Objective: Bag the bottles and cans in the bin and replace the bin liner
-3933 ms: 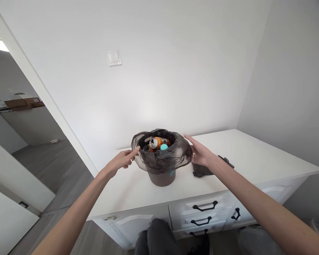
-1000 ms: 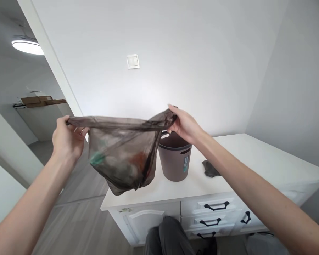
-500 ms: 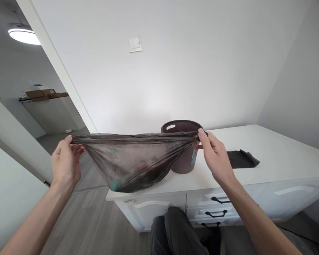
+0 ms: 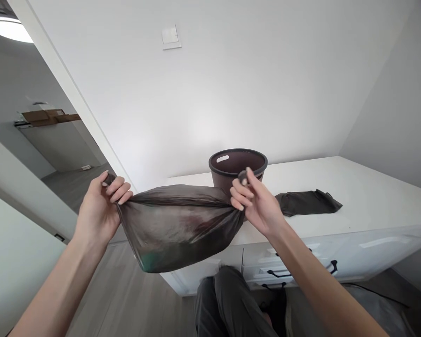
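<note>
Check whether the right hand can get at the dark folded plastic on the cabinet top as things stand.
Probably yes, once freed: the right hand grips one end of the translucent bag, but the dark folded plastic lies close by, with nothing seen lying on it.

A white cabinet top [image 4: 372, 201] stretches from the middle of the frame to the right edge, its back edge along the wall and its left part largely covered from view. Near the center a brownish bin [image 4: 221, 179] stands upright on it, with a dark rim and an oblong cut-out handle below the rim; its base is hidden. To the right of the bin lies a flat, folded piece of dark plastic [image 4: 308, 202], its right end creased and slightly raised. A small dark speck [image 4: 350, 227] sits near the front edge, right of center. Below, at lower left, runs a gray plank-patterned floor [image 4: 133, 299]; farther back, at left, a small whitish item [image 4: 86, 167] lies on it, too small to identify.
</note>
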Demonstrator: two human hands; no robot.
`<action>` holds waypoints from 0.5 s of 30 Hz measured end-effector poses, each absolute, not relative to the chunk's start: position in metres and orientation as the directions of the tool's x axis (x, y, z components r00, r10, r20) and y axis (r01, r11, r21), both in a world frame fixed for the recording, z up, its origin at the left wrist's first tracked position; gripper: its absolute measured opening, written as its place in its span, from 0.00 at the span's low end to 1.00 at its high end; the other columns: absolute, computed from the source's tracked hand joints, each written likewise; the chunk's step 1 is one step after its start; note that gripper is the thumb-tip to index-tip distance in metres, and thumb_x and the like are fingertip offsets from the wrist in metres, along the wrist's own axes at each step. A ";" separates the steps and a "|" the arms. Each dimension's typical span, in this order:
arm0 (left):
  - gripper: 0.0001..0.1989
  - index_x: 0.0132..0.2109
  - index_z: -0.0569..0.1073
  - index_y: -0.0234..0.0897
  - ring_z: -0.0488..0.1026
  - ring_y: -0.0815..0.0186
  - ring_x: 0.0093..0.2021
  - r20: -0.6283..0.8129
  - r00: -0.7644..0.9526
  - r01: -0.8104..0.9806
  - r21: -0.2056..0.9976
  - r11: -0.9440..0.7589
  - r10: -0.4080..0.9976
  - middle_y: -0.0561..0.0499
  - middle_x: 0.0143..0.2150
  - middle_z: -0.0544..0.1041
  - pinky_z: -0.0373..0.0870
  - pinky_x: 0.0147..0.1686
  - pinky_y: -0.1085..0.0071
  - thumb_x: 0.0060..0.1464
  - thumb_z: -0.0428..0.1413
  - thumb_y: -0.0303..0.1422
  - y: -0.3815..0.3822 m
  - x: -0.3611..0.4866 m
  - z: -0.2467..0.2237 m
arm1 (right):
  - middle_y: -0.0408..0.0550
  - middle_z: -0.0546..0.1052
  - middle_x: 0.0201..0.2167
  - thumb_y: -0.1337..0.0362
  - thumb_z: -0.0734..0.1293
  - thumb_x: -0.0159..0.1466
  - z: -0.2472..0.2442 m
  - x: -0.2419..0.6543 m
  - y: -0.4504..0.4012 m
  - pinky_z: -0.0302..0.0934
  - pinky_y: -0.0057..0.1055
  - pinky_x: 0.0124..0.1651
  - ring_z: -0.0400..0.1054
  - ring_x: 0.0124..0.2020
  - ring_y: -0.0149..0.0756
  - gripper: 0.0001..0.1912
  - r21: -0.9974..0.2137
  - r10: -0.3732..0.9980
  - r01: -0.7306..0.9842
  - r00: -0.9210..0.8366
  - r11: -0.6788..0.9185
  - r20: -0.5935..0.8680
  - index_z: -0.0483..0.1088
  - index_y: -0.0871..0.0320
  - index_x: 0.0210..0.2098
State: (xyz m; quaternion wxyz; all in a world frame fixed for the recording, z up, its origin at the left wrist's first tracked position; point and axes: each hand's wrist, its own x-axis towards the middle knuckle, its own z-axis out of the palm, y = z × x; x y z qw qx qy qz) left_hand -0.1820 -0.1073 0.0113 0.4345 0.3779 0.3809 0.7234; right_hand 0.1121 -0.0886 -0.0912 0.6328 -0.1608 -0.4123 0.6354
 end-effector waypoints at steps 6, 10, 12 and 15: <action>0.17 0.25 0.66 0.40 0.50 0.70 0.22 0.311 -0.063 0.168 0.940 -0.297 0.948 0.55 0.24 0.53 0.55 0.16 0.76 0.57 0.60 0.40 -0.122 -0.158 0.015 | 0.44 0.70 0.36 0.49 0.76 0.62 -0.066 0.080 -0.102 0.64 0.32 0.33 0.65 0.32 0.34 0.21 -0.887 0.852 -0.216 -0.259 0.408 0.455 0.75 0.49 0.51; 0.19 0.28 0.76 0.41 0.63 0.62 0.28 0.298 0.131 0.376 0.868 -0.325 0.946 0.47 0.28 0.67 0.64 0.25 0.70 0.61 0.58 0.48 -0.138 -0.142 0.016 | 0.47 0.74 0.42 0.53 0.80 0.56 -0.060 0.040 -0.105 0.66 0.36 0.40 0.69 0.41 0.41 0.27 -0.793 0.741 0.017 -0.369 0.609 0.561 0.75 0.49 0.52; 0.18 0.27 0.77 0.43 0.65 0.60 0.30 0.302 0.168 0.413 0.843 -0.346 0.938 0.46 0.28 0.70 0.66 0.28 0.68 0.62 0.58 0.46 -0.145 -0.137 0.017 | 0.45 0.73 0.38 0.55 0.76 0.61 -0.060 0.023 -0.102 0.64 0.35 0.38 0.69 0.38 0.40 0.14 -0.760 0.717 0.083 -0.410 0.645 0.564 0.75 0.52 0.44; 0.11 0.27 0.77 0.45 0.68 0.58 0.31 0.323 0.055 0.350 0.880 -0.321 0.945 0.47 0.30 0.73 0.68 0.30 0.68 0.57 0.64 0.40 -0.150 -0.136 0.015 | 0.42 0.72 0.30 0.63 0.66 0.68 -0.064 0.009 -0.098 0.59 0.34 0.36 0.66 0.33 0.37 0.07 -0.729 0.699 0.122 -0.425 0.673 0.575 0.71 0.54 0.33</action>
